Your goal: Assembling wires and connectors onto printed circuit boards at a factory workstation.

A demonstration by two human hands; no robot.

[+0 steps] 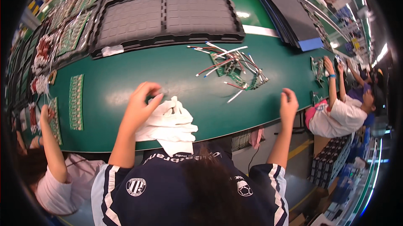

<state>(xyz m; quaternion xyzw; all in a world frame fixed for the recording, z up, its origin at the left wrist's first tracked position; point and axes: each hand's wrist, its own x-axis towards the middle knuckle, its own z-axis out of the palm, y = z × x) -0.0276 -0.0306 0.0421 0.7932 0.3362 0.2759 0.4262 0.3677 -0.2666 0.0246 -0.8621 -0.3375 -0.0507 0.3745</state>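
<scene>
A pair of white cloth gloves (170, 123) lies crumpled at the near edge of the green table. Beside them on the left is my left hand (145, 99), its thumb and bent fingers apart with nothing seen between them. Whether it touches the gloves I cannot tell. My right hand (289, 103) is raised by the table's near edge at the right, fingers loosely bent and holding nothing. Beyond and between the hands sits a tangled cluster of green circuit boards (228, 68) with white, brown and blue-tipped wires.
Large black compartment trays (168, 14) stand along the far side. A long green circuit-board panel (76, 102) lies at the left, near bundled wires (40, 84). Dark sheets (289, 11) are stacked at the far right. Co-workers' arms reach in at the left (53, 148) and right (331, 85).
</scene>
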